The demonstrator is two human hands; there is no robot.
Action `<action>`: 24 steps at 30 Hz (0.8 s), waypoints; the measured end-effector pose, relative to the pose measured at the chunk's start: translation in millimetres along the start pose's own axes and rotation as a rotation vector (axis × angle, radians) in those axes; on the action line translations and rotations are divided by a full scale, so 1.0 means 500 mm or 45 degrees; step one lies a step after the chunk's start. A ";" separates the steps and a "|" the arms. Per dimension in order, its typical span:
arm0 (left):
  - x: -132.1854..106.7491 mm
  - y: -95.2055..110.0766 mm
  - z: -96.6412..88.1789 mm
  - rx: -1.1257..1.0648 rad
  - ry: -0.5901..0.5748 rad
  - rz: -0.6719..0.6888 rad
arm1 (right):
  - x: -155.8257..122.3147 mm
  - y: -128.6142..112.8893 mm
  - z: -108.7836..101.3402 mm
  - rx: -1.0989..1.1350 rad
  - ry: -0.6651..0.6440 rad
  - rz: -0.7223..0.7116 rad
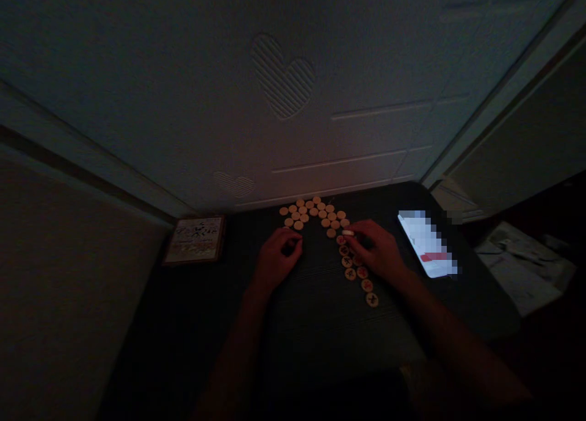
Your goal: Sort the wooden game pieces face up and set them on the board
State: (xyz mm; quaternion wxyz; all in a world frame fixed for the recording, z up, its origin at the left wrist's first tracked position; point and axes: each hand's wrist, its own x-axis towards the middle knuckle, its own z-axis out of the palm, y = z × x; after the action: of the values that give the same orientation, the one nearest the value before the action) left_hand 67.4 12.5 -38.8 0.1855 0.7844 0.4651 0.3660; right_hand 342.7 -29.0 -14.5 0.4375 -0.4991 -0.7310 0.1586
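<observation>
Peering through very dim light, I note the right hand (pixel 379 253) pinching one pale disc (pixel 348 232) between thumb and fingertips, tipped so its edge faces me. It sits at the far end of the row of discs (pixel 361 273). The row's long axis runs diagonally, from the pile of discs (pixel 314 213) back toward the near right. Left hand (pixel 274 259) rests curled just below the pile; I cannot tell whether it holds anything. Dark table (pixel 320 329); lit phone (pixel 428 244) right, box (pixel 196 239) left.
</observation>
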 end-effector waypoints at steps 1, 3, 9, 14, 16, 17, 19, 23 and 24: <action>-0.003 0.019 0.012 -0.034 -0.022 -0.002 | -0.002 -0.002 0.004 0.026 -0.036 -0.017; -0.010 0.058 0.037 -0.148 -0.060 -0.056 | -0.005 -0.006 0.012 0.072 -0.115 -0.062; -0.016 0.114 0.076 -0.619 -0.192 -0.288 | -0.011 -0.014 0.024 0.102 -0.237 -0.116; -0.013 0.113 0.073 -0.752 -0.232 -0.410 | -0.011 -0.015 0.023 0.084 -0.281 -0.169; -0.013 0.113 0.073 -0.806 -0.245 -0.442 | -0.011 -0.016 0.024 0.058 -0.289 -0.210; -0.013 0.114 0.072 -0.829 -0.243 -0.457 | -0.012 -0.016 0.025 0.042 -0.293 -0.228; -0.012 0.117 0.071 -0.866 -0.241 -0.479 | -0.011 -0.018 0.026 0.012 -0.305 -0.250; -0.008 0.120 0.068 -0.903 -0.257 -0.509 | -0.011 -0.017 0.027 0.004 -0.312 -0.241; -0.007 0.121 0.067 -0.911 -0.254 -0.513 | -0.011 -0.016 0.027 0.010 -0.311 -0.234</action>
State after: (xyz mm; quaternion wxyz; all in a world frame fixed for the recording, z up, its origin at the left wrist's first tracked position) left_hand 127.3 -19.0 -24.3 0.5581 0.5955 0.4325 0.3832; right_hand 327.7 -34.5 -19.4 0.3598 -0.4054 -0.8208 0.1804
